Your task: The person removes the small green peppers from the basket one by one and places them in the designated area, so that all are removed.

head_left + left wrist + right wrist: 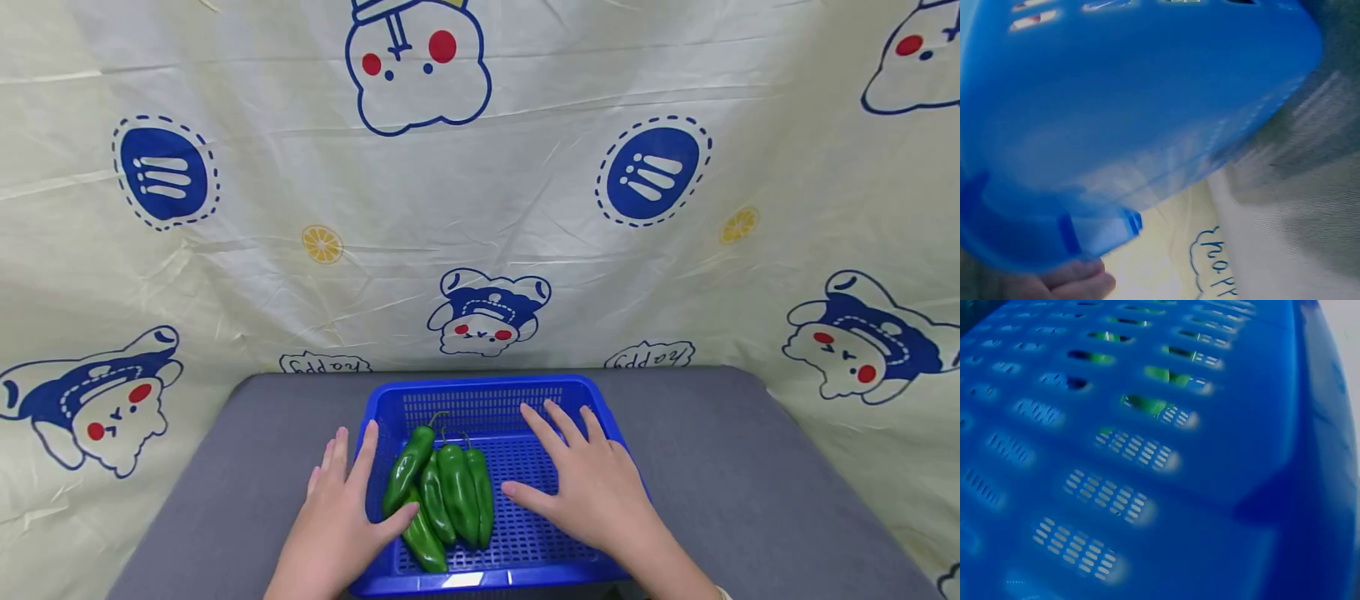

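Observation:
A blue plastic basket (480, 384) with slotted walls stands on the grey table. Several long green peppers (458, 492) lie together in its left half, some with their stems pointing away from me. My left hand (339, 510) hovers at the left rim, fingers spread, the thumb over the nearest peppers. Over the right side is my right hand (596, 483), its fingers apart and holding nothing. Contact with the rim cannot be told. In the left wrist view, fingertips (1082, 286) show below the basket's corner (1122, 106). Pepper green shows through the basket's slots (1235, 462) in the right wrist view.
Grey tabletop (697, 450) extends to both sides of the basket. Behind and beside it hangs a pale printed sheet (525, 208) with cartoon figures, meeting the table's back edge.

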`<state>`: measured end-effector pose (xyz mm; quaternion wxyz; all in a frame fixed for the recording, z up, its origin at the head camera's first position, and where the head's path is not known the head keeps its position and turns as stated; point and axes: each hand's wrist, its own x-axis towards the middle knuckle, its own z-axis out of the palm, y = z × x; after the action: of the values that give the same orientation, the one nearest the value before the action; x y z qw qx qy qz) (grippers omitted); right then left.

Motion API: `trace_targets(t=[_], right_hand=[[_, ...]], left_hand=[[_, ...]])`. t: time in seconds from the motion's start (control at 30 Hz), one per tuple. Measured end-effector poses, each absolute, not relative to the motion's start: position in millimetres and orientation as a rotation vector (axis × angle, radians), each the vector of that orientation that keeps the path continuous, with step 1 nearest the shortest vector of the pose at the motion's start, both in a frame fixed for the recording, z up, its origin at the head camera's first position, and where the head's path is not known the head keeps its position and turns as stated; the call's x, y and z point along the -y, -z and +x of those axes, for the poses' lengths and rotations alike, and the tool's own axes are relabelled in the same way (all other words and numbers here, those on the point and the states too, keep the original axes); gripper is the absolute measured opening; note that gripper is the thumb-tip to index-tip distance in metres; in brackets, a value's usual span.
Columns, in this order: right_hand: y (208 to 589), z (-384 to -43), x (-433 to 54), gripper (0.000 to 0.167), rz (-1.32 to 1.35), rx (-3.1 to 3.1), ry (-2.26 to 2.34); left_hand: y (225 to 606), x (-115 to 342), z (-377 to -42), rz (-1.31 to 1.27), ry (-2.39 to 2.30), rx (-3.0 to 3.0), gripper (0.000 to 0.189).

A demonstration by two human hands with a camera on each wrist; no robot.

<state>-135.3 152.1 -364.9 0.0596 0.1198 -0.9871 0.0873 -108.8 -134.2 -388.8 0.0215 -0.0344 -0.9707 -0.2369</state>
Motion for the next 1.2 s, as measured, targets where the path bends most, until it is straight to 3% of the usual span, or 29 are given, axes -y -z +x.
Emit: trace_targets(t=[0.47,0.93,1.2], right_hand=[[360,-138,-166,0.094,0.465,3.022,-0.453],[331,-142,-168,0.094,0.571,3.124,-0.637],[337,-164,-156,0.091,0.729,3.148,-0.831]], left_hand=[[408,156,-100,-0.094,1.114,3.125,0.120],[435,159,-89,-0.193,1.475,2.897,0.124],[441,157,-87,-0.203,1.550,2.832,0.126]])
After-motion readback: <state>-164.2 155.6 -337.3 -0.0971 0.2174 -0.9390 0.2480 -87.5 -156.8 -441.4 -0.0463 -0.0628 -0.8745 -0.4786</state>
